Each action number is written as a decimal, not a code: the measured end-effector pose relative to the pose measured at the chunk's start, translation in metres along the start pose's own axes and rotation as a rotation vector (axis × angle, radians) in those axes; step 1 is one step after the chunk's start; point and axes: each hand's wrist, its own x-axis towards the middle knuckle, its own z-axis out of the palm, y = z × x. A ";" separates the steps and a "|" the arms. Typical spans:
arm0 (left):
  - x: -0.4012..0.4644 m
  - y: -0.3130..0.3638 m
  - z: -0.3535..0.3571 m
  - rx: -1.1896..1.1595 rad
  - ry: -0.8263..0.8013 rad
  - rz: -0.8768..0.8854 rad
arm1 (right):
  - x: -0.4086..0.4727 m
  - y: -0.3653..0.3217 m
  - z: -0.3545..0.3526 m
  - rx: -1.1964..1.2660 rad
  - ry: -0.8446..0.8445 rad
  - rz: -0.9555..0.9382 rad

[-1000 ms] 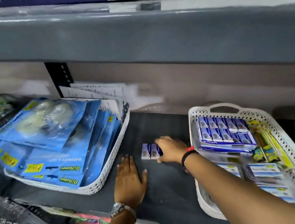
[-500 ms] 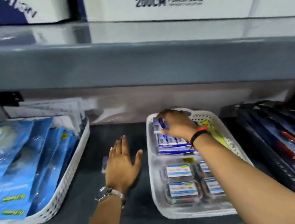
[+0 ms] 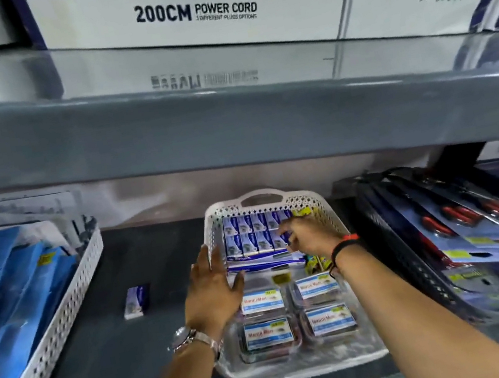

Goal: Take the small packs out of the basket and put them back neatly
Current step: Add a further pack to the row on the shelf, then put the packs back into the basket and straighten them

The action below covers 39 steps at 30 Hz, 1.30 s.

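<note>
Two hands at basket (image 3: 212,228), right hand (image 3: 308,235) seemingly pinching small pack (image 3: 286,236)

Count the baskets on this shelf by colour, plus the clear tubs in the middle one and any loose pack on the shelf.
White baskets: 2, left and middle
Black basket: 1
Clear tubs: 4
Loose pack: 1
Total: 8

Two hands (image 3: 216,289), three baskets (image 3: 321,206), four labelled tubs (image 3: 263,301), one loose pack (image 3: 136,297)

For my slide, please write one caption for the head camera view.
Right hand places small pack into white basket; one pack remains on shelf.
</note>
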 end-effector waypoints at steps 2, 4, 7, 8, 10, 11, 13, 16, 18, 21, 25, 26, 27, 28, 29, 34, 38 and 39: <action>0.000 -0.001 0.001 0.010 0.010 0.009 | 0.000 0.000 0.000 0.008 -0.038 -0.001; 0.001 -0.001 0.001 0.017 0.016 0.005 | -0.003 -0.001 -0.002 0.004 -0.045 -0.001; 0.001 0.003 -0.001 -0.018 0.000 -0.003 | -0.005 -0.012 -0.007 -0.074 0.046 -0.027; 0.000 0.005 -0.003 -0.045 0.011 0.007 | -0.005 -0.019 -0.009 -0.110 0.094 -0.045; -0.004 -0.003 -0.013 -0.074 0.078 0.035 | -0.002 -0.047 -0.009 -0.134 0.172 -0.116; -0.006 -0.007 -0.018 -0.070 0.112 0.049 | -0.001 -0.059 -0.008 -0.124 0.201 -0.157; -0.018 -0.032 -0.035 -0.036 0.190 0.007 | 0.004 -0.094 0.002 -0.072 0.232 -0.252; -0.042 -0.082 -0.056 0.017 0.255 -0.116 | 0.012 -0.145 0.035 -0.033 0.159 -0.360; -0.057 -0.109 -0.061 0.049 0.217 -0.200 | 0.016 -0.169 0.061 -0.040 0.062 -0.383; -0.073 -0.134 -0.058 0.082 0.174 -0.265 | 0.021 -0.190 0.093 -0.064 -0.076 -0.398; -0.077 -0.143 -0.050 0.089 0.172 -0.309 | 0.030 -0.199 0.114 -0.083 -0.152 -0.395; -0.077 -0.143 -0.049 0.092 0.170 -0.313 | 0.032 -0.200 0.116 -0.074 -0.159 -0.397; -0.076 -0.144 -0.048 0.095 0.163 -0.317 | 0.034 -0.201 0.119 -0.066 -0.161 -0.399; -0.075 -0.145 -0.048 0.095 0.161 -0.318 | 0.036 -0.201 0.121 -0.065 -0.154 -0.403; -0.074 -0.146 -0.047 0.087 0.163 -0.318 | 0.038 -0.202 0.123 -0.068 -0.144 -0.405; -0.072 -0.151 -0.046 0.087 0.134 -0.327 | 0.041 -0.201 0.122 -0.041 -0.120 -0.388; -0.073 -0.148 -0.048 0.095 0.161 -0.274 | 0.042 -0.189 0.092 0.016 -0.023 -0.399; -0.071 -0.144 -0.048 0.097 0.176 -0.246 | 0.042 -0.182 0.080 0.028 0.013 -0.400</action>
